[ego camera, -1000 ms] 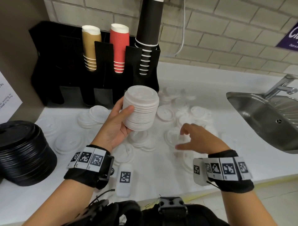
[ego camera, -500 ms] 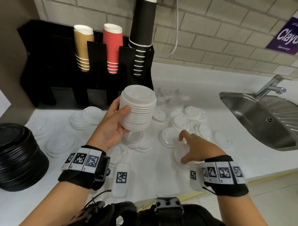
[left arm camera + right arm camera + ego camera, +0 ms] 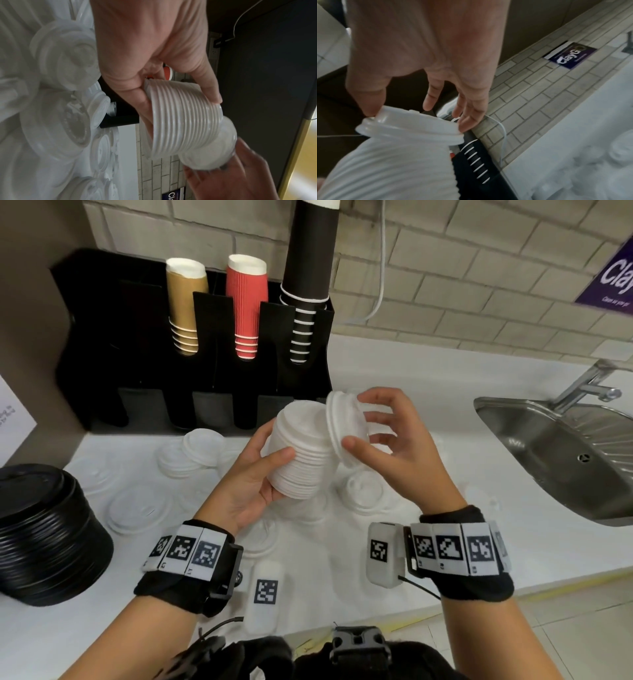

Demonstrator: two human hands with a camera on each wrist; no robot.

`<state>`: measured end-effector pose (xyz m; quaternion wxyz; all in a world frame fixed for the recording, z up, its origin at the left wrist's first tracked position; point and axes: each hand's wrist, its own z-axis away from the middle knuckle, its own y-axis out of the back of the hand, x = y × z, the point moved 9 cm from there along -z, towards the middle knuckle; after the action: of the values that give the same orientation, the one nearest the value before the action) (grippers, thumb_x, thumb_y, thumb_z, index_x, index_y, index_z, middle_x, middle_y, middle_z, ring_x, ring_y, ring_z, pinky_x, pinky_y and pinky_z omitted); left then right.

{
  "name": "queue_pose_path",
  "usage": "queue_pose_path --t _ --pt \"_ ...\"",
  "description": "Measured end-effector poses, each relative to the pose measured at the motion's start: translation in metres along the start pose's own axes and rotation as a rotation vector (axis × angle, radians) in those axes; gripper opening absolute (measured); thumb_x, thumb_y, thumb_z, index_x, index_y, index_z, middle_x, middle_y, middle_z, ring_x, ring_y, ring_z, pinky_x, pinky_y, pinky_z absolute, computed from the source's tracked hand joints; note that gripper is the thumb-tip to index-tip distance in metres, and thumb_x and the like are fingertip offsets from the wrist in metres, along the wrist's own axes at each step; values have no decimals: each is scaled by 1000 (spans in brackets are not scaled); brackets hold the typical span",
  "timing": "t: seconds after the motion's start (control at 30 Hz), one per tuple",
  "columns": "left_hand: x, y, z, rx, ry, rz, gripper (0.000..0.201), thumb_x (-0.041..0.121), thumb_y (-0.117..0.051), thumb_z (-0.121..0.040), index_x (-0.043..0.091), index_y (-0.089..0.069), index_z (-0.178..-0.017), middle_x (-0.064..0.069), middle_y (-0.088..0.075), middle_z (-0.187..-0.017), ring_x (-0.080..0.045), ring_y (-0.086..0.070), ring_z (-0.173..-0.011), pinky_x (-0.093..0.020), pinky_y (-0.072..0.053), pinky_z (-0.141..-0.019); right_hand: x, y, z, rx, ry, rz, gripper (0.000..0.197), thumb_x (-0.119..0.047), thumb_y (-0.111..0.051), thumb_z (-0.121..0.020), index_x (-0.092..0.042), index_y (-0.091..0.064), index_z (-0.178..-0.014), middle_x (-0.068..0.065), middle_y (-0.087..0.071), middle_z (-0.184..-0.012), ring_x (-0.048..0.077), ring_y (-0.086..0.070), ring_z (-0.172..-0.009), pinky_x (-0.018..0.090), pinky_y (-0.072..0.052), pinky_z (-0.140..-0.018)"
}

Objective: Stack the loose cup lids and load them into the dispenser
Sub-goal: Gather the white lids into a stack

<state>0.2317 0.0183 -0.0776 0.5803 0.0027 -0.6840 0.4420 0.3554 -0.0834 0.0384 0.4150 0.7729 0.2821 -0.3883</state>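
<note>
Seen from above, over a white counter (image 3: 428,392) beside a brick wall. Left hand (image 3: 253,477) wrapped around a tall stack of white lids (image 3: 301,453), thumb on the near side, fingers behind, lifted above the counter. Right hand (image 3: 400,446) pinching a single white lid (image 3: 342,428) by its rim between thumb and fingertips, tilted on edge and touching the top right of the stack, not yet seated flat. In the right wrist view, the same lid (image 3: 412,128) sitting askew on the ribbed stack (image 3: 388,169). Loose white lids (image 3: 202,445) scattered flat across the counter beneath and to the left of both hands. Black dispenser (image 3: 102,344) standing against the wall at the back left, holding brown cups (image 3: 186,302), red cups (image 3: 246,302) and a tall column of black cups (image 3: 308,268) upside down. Pile of black lids (image 3: 44,529) at the counter's near left. Steel sink (image 3: 561,453) with a tap at the right.
</note>
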Motion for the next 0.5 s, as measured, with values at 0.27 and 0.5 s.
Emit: queue_pose_path --t 0.27,0.5 --pt "-6 -8 3 -98 49 -79 91 45 -96 -43 41 -59 -125 -1 -69 -120 -23 -66 -112 -33 -58 -73 -17 -28 -11 -136 82 201 28 -20 -73 -83 -36 -66 -105 -6 -47 -128 -1 -44 -122 9 -38 -91" --pt "-6 -7 2 -83 37 -43 93 44 -96 -42 38 -58 -127 0 -69 -120 -21 -67 -109 -31 -58 -73 -23 -30 -8 -133 108 232 31 -17 -78 -77 -31 -68 -103 -2 -49 -127 3 -46 -119 6 -35 -90"
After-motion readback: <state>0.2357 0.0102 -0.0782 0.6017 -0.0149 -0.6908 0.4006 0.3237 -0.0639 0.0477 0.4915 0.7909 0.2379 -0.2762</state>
